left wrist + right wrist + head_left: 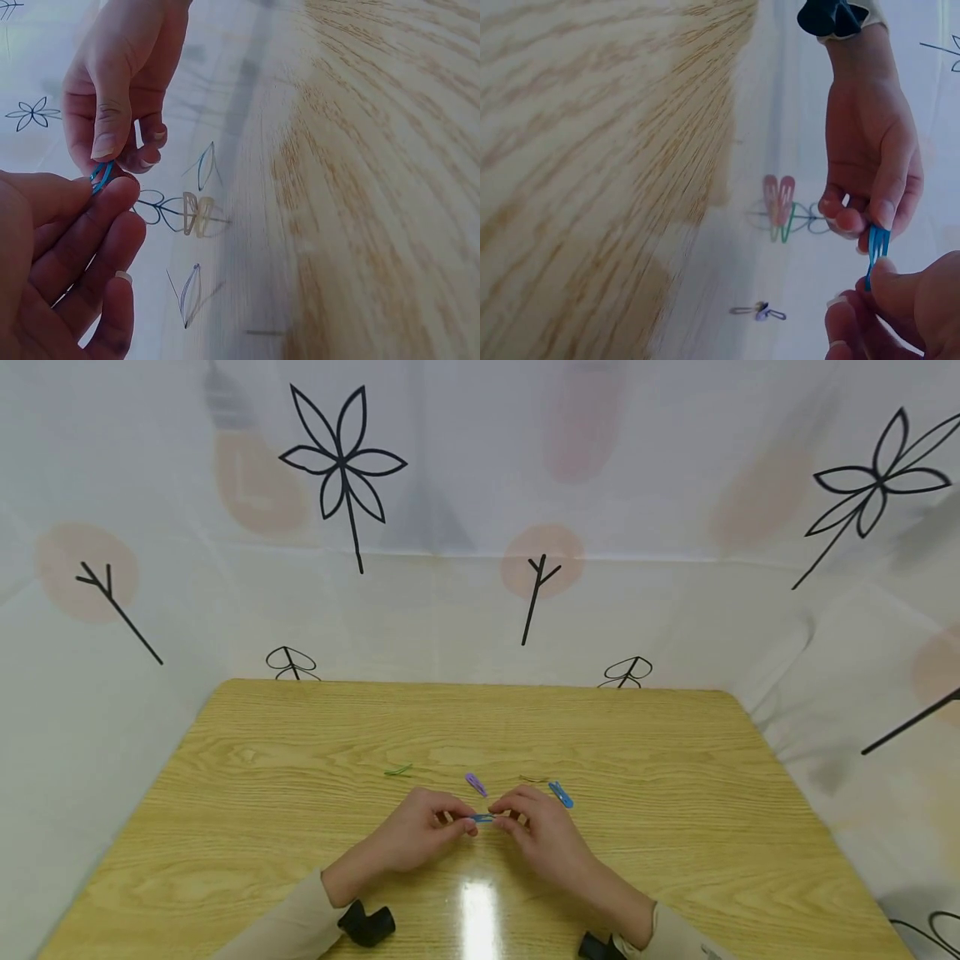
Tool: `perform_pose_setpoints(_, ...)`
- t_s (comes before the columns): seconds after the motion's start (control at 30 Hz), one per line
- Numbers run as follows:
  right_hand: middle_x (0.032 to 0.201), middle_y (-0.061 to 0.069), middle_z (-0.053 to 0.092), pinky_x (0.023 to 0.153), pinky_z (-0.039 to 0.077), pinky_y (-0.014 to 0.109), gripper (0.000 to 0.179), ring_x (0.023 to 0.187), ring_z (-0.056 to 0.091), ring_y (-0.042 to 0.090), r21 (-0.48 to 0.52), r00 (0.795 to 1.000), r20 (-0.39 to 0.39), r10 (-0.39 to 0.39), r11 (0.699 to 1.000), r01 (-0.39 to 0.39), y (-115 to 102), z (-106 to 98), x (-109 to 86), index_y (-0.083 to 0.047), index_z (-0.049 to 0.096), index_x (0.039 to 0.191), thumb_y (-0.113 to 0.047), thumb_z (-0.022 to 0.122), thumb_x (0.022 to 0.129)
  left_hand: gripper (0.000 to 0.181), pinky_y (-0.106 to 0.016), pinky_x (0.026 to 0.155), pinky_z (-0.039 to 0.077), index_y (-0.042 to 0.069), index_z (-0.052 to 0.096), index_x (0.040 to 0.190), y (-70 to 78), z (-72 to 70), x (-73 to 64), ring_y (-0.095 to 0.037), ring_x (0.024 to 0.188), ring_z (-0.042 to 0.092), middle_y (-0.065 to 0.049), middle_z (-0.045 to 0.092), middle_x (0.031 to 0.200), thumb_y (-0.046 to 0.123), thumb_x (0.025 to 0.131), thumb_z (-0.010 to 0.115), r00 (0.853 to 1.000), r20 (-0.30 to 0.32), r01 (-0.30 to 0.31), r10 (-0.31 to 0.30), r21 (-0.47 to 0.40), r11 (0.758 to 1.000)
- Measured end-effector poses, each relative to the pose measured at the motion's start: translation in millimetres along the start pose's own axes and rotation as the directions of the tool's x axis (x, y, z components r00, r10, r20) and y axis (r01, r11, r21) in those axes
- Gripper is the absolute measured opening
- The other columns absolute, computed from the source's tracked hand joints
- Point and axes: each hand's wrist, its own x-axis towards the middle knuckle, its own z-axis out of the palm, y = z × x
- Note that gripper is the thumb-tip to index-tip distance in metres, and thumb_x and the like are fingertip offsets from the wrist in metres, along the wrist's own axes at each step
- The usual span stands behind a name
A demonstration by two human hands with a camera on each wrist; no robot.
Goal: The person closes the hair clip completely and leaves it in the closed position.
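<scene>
A blue snap hair clip (482,818) is held between both hands low over the wooden table. My left hand (420,828) pinches one end of it between thumb and fingers. At the other end, the thumb and fingers of my right hand (546,837) pinch it. Up close in the right wrist view, the clip (879,244) shows narrow prongs with gaps between them. Just beyond the hands lies a purple hair clip (476,784). A second blue hair clip (560,794) rests beside the right hand's knuckles.
Farther left on the table (262,827) is a thin green clip (398,770). A thin brownish clip (534,778) lies behind the right hand. White cloth (442,618) with printed flowers hangs around the table. Black straps (366,924) sit at the wrists.
</scene>
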Motion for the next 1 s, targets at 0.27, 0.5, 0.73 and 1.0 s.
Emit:
perform_pose_setpoints(0.27,0.084,-0.012,0.061,0.055,0.044,0.024,0.006,0.066,0.049,0.004,0.079,1.0,-0.021,0.017,0.997,-0.015,1.1,1.3,-1.3,-0.014,0.073,0.089,-0.008,0.072,0.09,0.02,-0.027,0.065,0.053,0.009,0.077,0.107,0.5,-1.4,-0.4,-0.013,0.081,0.066,0.01,0.073,0.09,0.02,0.101,0.062,1.0,0.011,-0.021,0.021,-0.013,1.0)
perform_pose_setpoints(0.5,0.08,-0.011,0.06,0.052,0.042,0.023,0.006,0.061,0.045,0.003,0.153,0.999,-0.042,-0.017,0.988,0.023,4.1,1.9,-2.9,-0.01,0.072,0.086,-0.005,0.072,0.089,0.017,-0.026,0.063,0.05,0.012,0.077,0.106,1.1,-2.9,-0.7,-0.011,0.075,0.062,0.011,0.073,0.092,0.018,0.1,0.062,0.999,0.033,-0.031,0.031,-0.004,1.0)
perform_pose_setpoints(0.73,0.077,-0.006,0.06,0.054,0.043,0.022,0.007,0.063,0.047,0.003,0.2,0.997,-0.034,-0.068,0.977,0.074,4.2,1.9,-3.4,-0.007,0.071,0.084,-0.001,0.072,0.087,0.014,-0.021,0.059,0.044,0.015,0.078,0.098,-0.8,-3.0,-1.7,-0.005,0.068,0.054,0.007,0.073,0.09,0.016,0.099,0.064,0.998,0.042,-0.044,0.045,-0.035,0.998)
perform_pose_setpoints(1.0,0.078,0.002,0.062,0.057,0.044,0.022,0.006,0.067,0.049,0.005,0.273,0.992,-0.005,-0.125,0.954,0.122,8.3,2.6,-3.8,-0.007,0.07,0.084,-0.004,0.07,0.089,0.015,-0.023,0.064,0.048,0.016,0.077,0.097,-3.0,-3.2,-2.4,-0.012,0.073,0.06,0.006,0.073,0.09,0.018,0.099,0.063,0.994,0.055,-0.09,0.094,-0.07,0.994)
